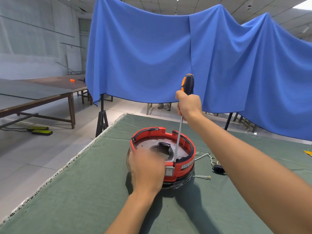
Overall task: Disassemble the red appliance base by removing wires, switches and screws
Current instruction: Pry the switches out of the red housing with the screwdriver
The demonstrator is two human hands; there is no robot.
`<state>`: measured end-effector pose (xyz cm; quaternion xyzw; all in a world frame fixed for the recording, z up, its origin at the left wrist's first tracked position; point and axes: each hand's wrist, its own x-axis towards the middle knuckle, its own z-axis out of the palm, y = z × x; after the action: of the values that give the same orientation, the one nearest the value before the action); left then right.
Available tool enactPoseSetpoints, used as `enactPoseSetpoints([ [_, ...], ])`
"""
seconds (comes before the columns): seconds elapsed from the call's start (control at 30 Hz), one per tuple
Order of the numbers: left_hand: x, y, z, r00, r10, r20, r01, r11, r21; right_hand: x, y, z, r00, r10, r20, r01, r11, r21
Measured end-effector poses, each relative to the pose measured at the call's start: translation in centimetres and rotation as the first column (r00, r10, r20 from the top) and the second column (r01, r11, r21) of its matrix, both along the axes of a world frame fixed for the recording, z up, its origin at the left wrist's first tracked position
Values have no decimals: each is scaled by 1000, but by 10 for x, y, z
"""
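The round red appliance base point(185, 167) stands on the green cloth of the table point(81, 191), open side up, with a grey metal plate and a torn black patch inside. A white rocker switch point(169, 172) sits in its near wall. My left hand point(146, 169) grips the near left rim of the base. My right hand point(190, 105) holds a long screwdriver point(179, 132) by its orange and black handle. The shaft points steeply down, and its tip rests inside the near rim just above the switch.
Loose white wires point(205, 156) with ring terminals and a black power socket point(219, 170) lie on the cloth right of the base. A blue curtain point(168, 56) hangs behind the table. Wooden tables point(42, 98) stand at the left, and the cloth's left edge is frayed.
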<state>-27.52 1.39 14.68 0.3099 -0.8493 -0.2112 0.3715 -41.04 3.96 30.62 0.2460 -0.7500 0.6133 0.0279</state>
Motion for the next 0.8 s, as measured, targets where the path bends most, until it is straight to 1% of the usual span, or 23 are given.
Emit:
enactPoseSetpoints([
  [0.1,1,-1,0,1000,-6,-16,6,1000,-3,2,13,0,1000,-3,6,3,996,-86],
  [0.17,1,-1,0,999,-10,-38,9,1000,-10,9,27,0,1000,10,-12,-12,981,-196],
  [0.23,0,-1,-1,997,-14,-81,13,1000,-14,20,41,-2,998,43,-47,-55,948,-313],
  [0.33,-1,-2,-1,988,-20,-153,23,1000,17,35,58,-5,994,41,-97,-78,906,-417],
  [0.43,-1,-1,-1,990,-20,-141,23,1000,18,44,68,-5,994,39,-106,-87,863,-498],
  [0.53,0,-1,-1,995,-21,-100,22,1000,3,49,70,-3,992,55,-117,-109,846,-522],
  [0.8,1,-1,1,998,-13,-55,14,1000,8,57,68,-12,990,66,-128,-122,854,-506],
])
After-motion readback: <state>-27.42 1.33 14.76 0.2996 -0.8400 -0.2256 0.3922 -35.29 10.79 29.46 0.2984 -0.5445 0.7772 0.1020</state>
